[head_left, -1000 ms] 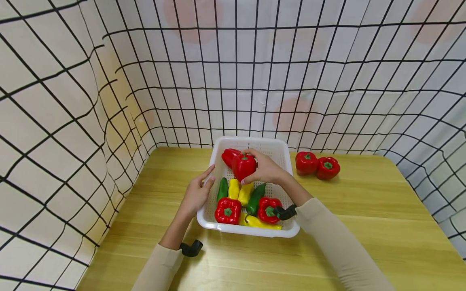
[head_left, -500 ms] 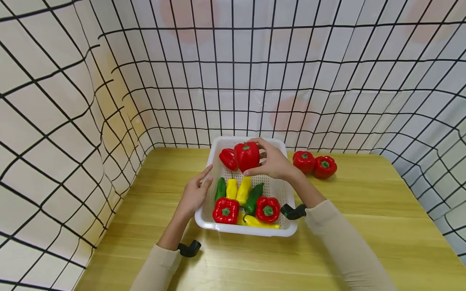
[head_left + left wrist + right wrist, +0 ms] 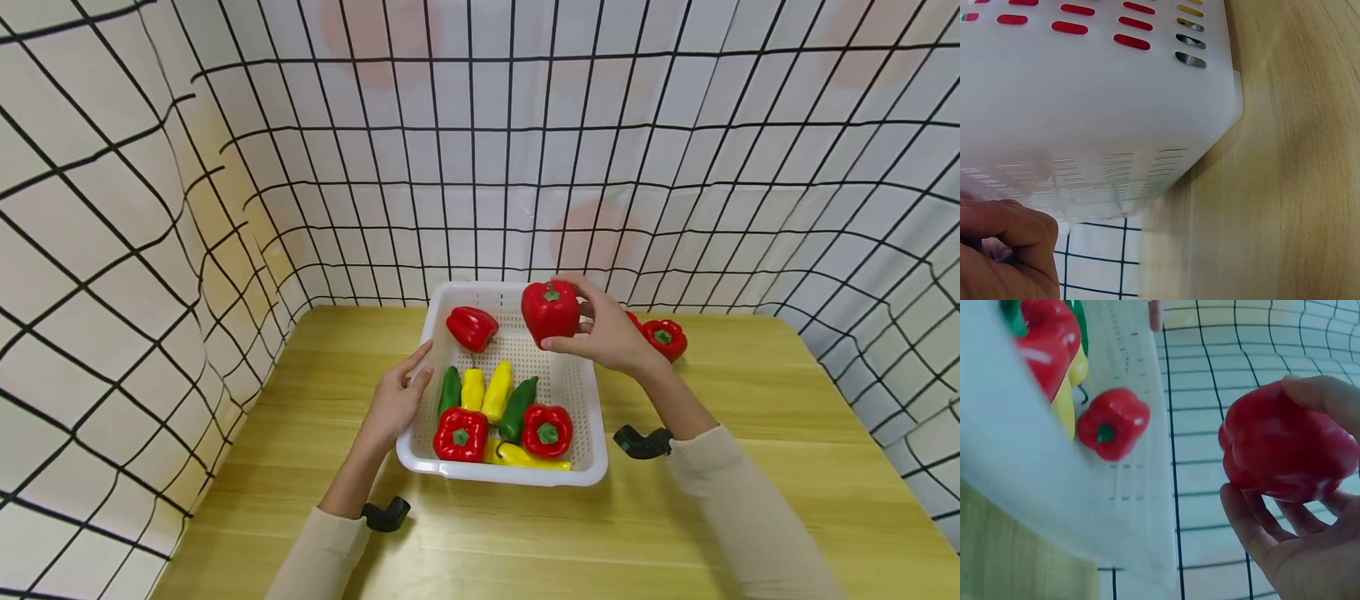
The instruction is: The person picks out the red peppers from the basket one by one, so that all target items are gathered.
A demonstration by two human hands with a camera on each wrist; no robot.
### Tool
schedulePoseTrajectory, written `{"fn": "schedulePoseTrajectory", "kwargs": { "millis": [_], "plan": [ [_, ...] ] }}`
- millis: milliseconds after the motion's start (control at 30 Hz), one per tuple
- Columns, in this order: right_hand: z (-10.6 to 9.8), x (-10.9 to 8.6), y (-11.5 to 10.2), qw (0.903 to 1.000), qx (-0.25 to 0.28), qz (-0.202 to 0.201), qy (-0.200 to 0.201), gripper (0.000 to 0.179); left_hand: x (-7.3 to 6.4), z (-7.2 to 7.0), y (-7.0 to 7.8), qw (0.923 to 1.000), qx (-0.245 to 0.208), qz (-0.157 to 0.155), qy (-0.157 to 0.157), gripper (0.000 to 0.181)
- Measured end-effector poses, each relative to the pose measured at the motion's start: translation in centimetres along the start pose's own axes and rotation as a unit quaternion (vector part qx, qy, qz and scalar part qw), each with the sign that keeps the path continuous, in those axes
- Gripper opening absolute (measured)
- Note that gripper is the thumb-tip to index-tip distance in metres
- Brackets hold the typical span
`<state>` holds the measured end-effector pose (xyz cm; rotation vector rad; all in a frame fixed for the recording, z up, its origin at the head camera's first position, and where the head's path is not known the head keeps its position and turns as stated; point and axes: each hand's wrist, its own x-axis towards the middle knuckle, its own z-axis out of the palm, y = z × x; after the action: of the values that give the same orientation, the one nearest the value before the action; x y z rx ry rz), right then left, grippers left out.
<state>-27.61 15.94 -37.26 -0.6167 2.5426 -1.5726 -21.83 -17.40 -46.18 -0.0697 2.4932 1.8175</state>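
Observation:
My right hand (image 3: pixel 611 332) grips a red bell pepper (image 3: pixel 550 310) by its right side, raised over the back right of the white plastic basket (image 3: pixel 504 475). The right wrist view shows thumb and fingers round this pepper (image 3: pixel 1288 440). At the basket's left rim, my left hand (image 3: pixel 395 402) holds the edge; in the left wrist view its fingers (image 3: pixel 1016 240) look curled beside the wall. Inside the basket, one red pepper (image 3: pixel 472 328) lies at the back left. Two more, a left one (image 3: pixel 461 435) and a right one (image 3: pixel 547 432), sit at the front.
Between them in the basket lie a green pepper (image 3: pixel 517 408), a slimmer green one (image 3: pixel 449 390) and several yellow peppers (image 3: pixel 498 392). Right of the basket, another red pepper (image 3: pixel 666 337) stands on the wooden table (image 3: pixel 757 400), its neighbour mostly hidden. A black-gridded white curtain (image 3: pixel 480 167) surrounds the table.
My right hand has lifted the red bell pepper and carried it right, away from the pepper at the back left. The left hand stays at the basket's rim.

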Motion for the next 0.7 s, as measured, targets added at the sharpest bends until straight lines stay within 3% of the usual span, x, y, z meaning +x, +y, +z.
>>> {"fn": "schedulePoseTrajectory", "kwargs": {
  "millis": [233, 467, 700],
  "plan": [
    [-2.0, -1.7, 1.7, 0.9989, -0.009, 0.033, 0.031, 0.094, -0.1, 0.0, 0.0, 1.0000, -0.006, -0.002, -0.005, 0.045],
    [-4.0, -3.9, 4.2, 0.9983, -0.017, 0.028, 0.049, 0.093, -0.1, 0.0, 0.0, 0.9999, -0.007, 0.006, -0.008, 0.046],
    [-5.4, -5.6, 6.3, 0.9955, -0.025, 0.057, 0.071, 0.094, -0.3, 0.0, 0.1, 1.0000, -0.003, 0.002, -0.005, 0.045]
  ]
}}
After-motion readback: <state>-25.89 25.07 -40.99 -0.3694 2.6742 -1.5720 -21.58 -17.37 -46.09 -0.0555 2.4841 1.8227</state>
